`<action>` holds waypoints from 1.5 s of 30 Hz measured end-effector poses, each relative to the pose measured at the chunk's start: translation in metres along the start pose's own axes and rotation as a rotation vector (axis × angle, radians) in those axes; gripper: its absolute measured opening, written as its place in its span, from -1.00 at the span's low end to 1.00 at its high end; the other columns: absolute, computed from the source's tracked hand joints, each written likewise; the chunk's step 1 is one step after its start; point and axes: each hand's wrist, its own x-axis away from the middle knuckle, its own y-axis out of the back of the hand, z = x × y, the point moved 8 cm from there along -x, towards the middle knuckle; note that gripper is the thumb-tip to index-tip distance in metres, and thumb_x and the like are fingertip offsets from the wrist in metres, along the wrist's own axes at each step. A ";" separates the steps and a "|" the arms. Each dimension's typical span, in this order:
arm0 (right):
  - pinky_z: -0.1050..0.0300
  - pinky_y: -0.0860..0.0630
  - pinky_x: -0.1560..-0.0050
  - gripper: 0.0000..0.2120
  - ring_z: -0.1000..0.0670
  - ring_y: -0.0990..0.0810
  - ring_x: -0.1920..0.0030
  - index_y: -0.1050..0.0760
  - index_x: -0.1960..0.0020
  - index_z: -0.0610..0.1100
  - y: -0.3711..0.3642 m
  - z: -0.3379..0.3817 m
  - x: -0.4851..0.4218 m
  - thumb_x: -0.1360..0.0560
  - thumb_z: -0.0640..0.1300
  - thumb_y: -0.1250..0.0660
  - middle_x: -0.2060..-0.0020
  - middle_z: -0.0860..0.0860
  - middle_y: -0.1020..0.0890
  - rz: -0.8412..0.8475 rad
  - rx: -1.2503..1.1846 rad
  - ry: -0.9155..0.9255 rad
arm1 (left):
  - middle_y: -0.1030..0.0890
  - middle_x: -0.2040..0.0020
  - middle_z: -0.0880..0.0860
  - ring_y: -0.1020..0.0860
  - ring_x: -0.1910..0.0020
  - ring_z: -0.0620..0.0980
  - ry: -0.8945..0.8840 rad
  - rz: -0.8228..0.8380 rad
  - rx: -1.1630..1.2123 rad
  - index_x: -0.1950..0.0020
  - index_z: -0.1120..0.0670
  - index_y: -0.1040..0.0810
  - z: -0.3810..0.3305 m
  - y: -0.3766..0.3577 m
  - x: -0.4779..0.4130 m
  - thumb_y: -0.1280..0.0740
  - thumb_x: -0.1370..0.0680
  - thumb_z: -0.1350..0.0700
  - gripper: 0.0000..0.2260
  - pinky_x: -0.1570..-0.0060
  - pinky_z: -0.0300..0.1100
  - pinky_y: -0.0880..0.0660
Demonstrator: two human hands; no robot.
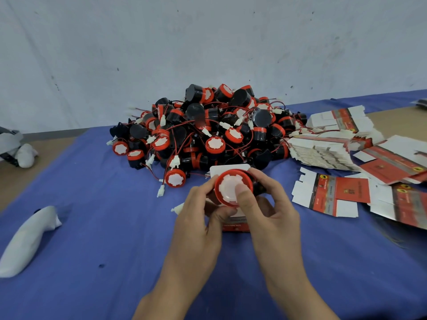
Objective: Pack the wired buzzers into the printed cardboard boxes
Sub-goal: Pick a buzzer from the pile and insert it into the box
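The buzzer (227, 189) is clamped by the right hand (272, 218): the thumb (245, 195) is pressed flat on its white face, and the fingers are curled round the black body on the far side. The box (235, 224) is gripped from the left by the left hand (196, 218), whose thumb lies across the printed card below the buzzer and whose fingertips reach up to the red rim. Neither hand is slack.

The buzzer sits directly between the two hands, just above the box's red printed panel and in front of its white flap (228, 169). Its round axis runs from the viewer away towards the flap, face nearest, body farthest. How far the body has entered the box cannot be told, as the mouth is hidden. A push along that axis is judged to be what remains, and the right hand is the better placed for it.

The buzzer is seen as a short black drum with a red collar and a white notched disc. Its wire is hidden.

Beyond the hands a heap of buzzers (208, 130) is piled on the blue cloth (115, 227); flat boxes (323, 151) are stacked to the right.
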 end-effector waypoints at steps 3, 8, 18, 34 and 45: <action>0.37 -0.57 0.10 -0.68 0.13 -0.69 0.00 -0.61 -0.16 0.19 0.001 0.000 0.003 -0.40 0.07 -0.47 -0.15 -0.05 -0.65 -0.021 -0.026 0.014 | -0.63 -0.14 -0.23 -0.62 -0.10 -0.17 0.023 0.012 0.072 -0.32 -0.27 -0.44 -0.001 -0.003 0.002 -0.35 -0.61 0.08 -0.65 0.01 -0.38 -0.53; 0.30 -0.61 0.09 -0.68 0.03 -0.71 -0.02 -0.61 -0.09 0.28 0.004 -0.001 0.009 -0.35 0.11 -0.50 -0.17 -0.10 -0.65 -0.073 -0.090 0.012 | -0.67 -0.08 -0.21 -0.66 -0.03 -0.14 0.052 0.052 0.188 -0.27 -0.34 -0.45 -0.009 -0.015 0.006 -0.36 -0.54 -0.10 -0.67 0.08 -0.35 -0.57; 0.39 -0.57 0.08 -0.55 0.13 -0.68 -0.08 -0.46 -0.26 0.06 -0.004 -0.002 0.006 -0.43 0.11 -0.49 -0.07 0.13 -0.69 0.079 -0.054 0.016 | -0.61 -0.05 -0.36 -0.62 0.06 -0.28 0.063 -0.060 0.107 -0.12 -0.49 -0.39 -0.003 -0.007 0.001 -0.37 -0.38 -0.38 -0.65 0.21 -0.47 -0.50; 0.39 -0.34 -0.32 -0.04 0.40 -0.32 -0.36 0.03 -0.46 0.52 0.025 -0.056 -0.034 -0.25 0.40 -0.49 -0.40 0.49 -0.32 0.574 0.661 -0.128 | -0.34 -0.08 -0.35 -0.52 0.10 -0.24 0.077 -0.020 -0.273 -0.26 -0.41 -0.21 0.017 0.016 -0.002 -0.19 -0.45 -0.40 -0.59 0.30 -0.32 -0.40; 0.48 -0.30 -0.15 -0.31 0.32 -0.37 -0.28 -0.13 -0.38 0.49 0.003 -0.056 -0.023 -0.47 0.12 -0.48 -0.18 0.53 -0.37 0.502 0.941 0.197 | -0.26 -0.31 -0.27 -0.52 -0.07 -0.15 0.094 0.104 -0.609 -0.40 -0.23 -0.16 0.030 -0.003 0.004 -0.19 -0.56 -0.27 -0.54 0.21 -0.23 -0.50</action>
